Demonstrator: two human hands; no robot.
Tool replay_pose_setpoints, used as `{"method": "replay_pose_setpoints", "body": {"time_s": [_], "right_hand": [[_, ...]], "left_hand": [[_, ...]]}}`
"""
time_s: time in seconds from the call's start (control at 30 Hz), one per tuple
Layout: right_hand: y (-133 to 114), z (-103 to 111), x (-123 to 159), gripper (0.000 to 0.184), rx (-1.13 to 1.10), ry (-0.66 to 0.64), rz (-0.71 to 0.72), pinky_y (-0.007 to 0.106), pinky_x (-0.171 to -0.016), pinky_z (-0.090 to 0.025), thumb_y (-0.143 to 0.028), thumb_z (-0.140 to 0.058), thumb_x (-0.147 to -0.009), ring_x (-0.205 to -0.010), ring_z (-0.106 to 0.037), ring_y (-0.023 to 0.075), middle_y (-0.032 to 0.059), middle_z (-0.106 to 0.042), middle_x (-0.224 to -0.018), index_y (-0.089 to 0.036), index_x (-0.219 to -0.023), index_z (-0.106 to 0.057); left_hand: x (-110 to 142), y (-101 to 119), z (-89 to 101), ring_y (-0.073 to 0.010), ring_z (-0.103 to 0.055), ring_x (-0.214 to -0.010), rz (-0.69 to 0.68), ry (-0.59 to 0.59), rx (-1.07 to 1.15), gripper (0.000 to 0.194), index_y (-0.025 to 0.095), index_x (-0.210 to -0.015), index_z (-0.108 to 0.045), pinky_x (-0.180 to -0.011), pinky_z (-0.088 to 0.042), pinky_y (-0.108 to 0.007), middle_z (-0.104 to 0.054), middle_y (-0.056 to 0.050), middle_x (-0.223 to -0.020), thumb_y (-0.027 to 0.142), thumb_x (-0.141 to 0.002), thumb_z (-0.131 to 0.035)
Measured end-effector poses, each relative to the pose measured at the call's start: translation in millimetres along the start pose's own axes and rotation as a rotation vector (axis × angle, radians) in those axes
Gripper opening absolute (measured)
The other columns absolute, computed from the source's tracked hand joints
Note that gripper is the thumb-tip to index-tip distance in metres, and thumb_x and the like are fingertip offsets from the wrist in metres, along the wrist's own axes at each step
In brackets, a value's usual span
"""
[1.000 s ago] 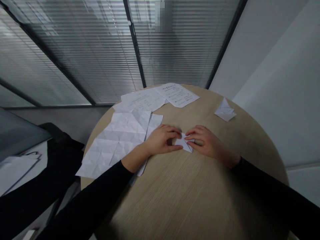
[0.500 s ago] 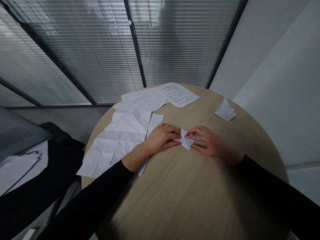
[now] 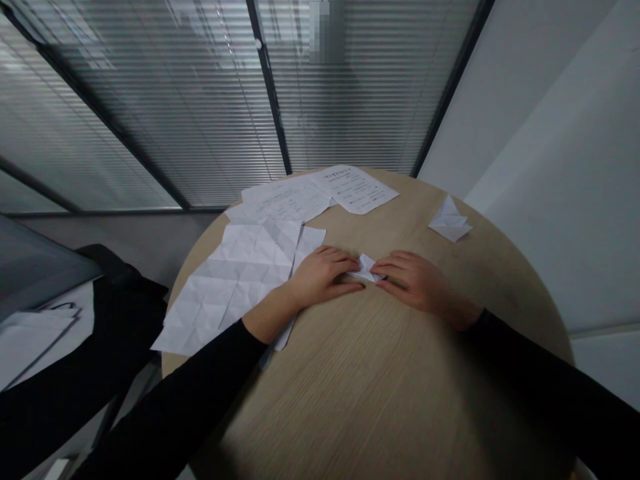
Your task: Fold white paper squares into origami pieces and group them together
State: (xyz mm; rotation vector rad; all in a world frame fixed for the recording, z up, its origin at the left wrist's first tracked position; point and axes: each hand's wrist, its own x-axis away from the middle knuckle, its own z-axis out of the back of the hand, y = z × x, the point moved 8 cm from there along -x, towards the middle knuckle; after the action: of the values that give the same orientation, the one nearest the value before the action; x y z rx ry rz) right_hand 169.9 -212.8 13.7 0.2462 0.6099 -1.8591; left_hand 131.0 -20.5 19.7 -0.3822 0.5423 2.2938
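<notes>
Fingers (image 3: 344,259) of the left hand (image 3: 320,277) bent together over the left end of a small folded paper (image 3: 366,267), while the left thumb (image 3: 347,289) lay stretched out apart from them, its tip by the paper's near edge. Whether that hand had a grip or only pressed could not be told. On the other side, the right hand (image 3: 420,281) had its fingers curled in, tips close to the right thumb (image 3: 393,288), with the paper's right corner pinched in the narrow gap. The paper sat between the two hands, low over the middle of a round wooden table (image 3: 390,400), its pale folds showing between the fingertips.

Black sleeves (image 3: 200,393) covered both forearms. Just beside the left hand spread a large creased sheet (image 3: 235,273), with another white sheet (image 3: 311,241) partly under its right side. Beyond these, printed pages (image 3: 359,190) overlapped along the far edge. Another folded piece (image 3: 450,221) stood well apart, near the table's far right edge. To the left of the table, loose papers (image 3: 40,337) rested beside something black. Blinds (image 3: 200,113) with dark frames filled the background, next to a pale wall (image 3: 565,173) on the right.
</notes>
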Motion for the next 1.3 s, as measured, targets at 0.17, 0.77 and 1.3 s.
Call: {"method": "replay_pose_setpoints", "body": {"time_s": [0.17,0.77,1.3], "right_hand": [[-6.2,1.5,-0.3,0.027,0.075,0.024,0.001,0.054,-0.105,-0.064,-0.029,-0.061,-0.117,-0.109,-0.080,0.0312,0.0090,-0.088,-0.120,-0.028,-0.131,-0.083],[-5.8,-0.8,5.8,0.033,0.112,0.077,0.041,0.055,-0.111,-0.063,-0.016,-0.059,-0.116,-0.103,-0.082,0.0285,0.0049,-0.090,-0.114,-0.031,-0.129,-0.085],[-5.6,1.8,3.8,0.018,0.122,0.072,0.046,0.048,-0.094,-0.061,-0.020,-0.074,-0.110,-0.103,-0.076,0.0287,0.0066,-0.084,-0.112,-0.030,-0.120,-0.085]], "left_hand": [[-0.5,0.0,1.7,-0.0239,-0.079,-0.109,-0.005,0.041,-0.096,0.034,0.024,-0.120,-0.081,-0.101,-0.054,-0.042,-0.086,-0.006,-0.115,0.047,-0.122,-0.057],[0.4,0.7,5.6,-0.0228,-0.075,-0.099,-0.013,0.067,-0.160,0.026,0.026,-0.110,-0.082,-0.101,-0.051,-0.042,-0.085,-0.003,-0.103,0.036,-0.119,-0.060],[2.0,-4.2,5.7,-0.0250,-0.079,-0.114,0.061,0.048,-0.128,0.023,0.024,-0.123,-0.082,-0.106,-0.053,-0.045,-0.087,-0.006,-0.125,0.020,-0.107,-0.065]]}}
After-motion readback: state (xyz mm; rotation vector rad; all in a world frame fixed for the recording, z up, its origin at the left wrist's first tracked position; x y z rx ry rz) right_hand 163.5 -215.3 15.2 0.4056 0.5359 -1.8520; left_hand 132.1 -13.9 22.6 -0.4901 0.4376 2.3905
